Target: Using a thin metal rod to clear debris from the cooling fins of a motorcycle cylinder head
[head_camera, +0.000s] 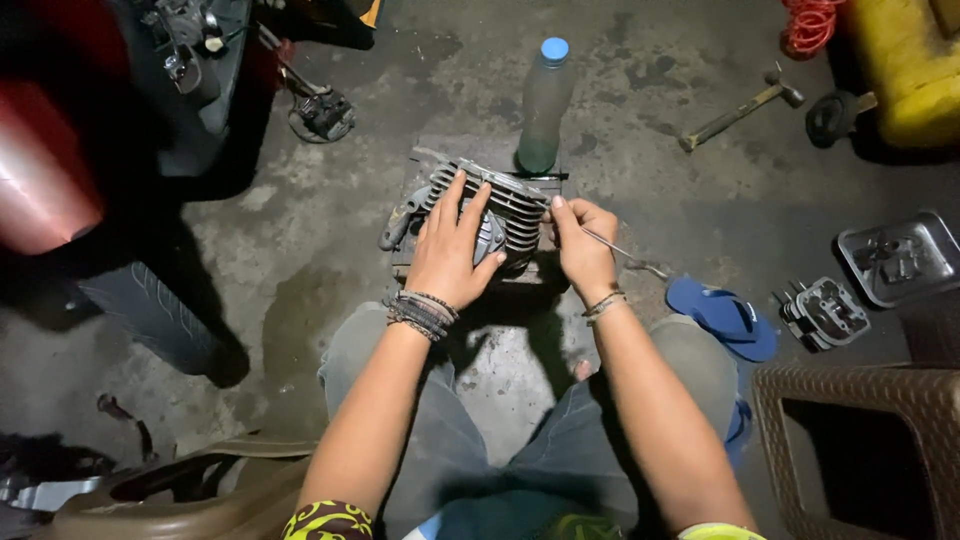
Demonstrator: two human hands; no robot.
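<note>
Plastic bottle (pixel 545 105) standing close behind finned engine cylinder (pixel 480 215), blue sandal (pixel 722 317) at right, bare concrete floor (pixel 300 240) open at left.

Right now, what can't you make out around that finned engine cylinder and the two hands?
Head view only:
- Top face of the finned engine cylinder: covered by the left hand.
- Working end of the thin metal tool: hidden behind the right hand, so any contact with the cylinder is unclear.
- What the cylinder rests on: in shadow.
- Upper left corner: dark and blurred.
- Brown basket: cut by the right edge.
</note>
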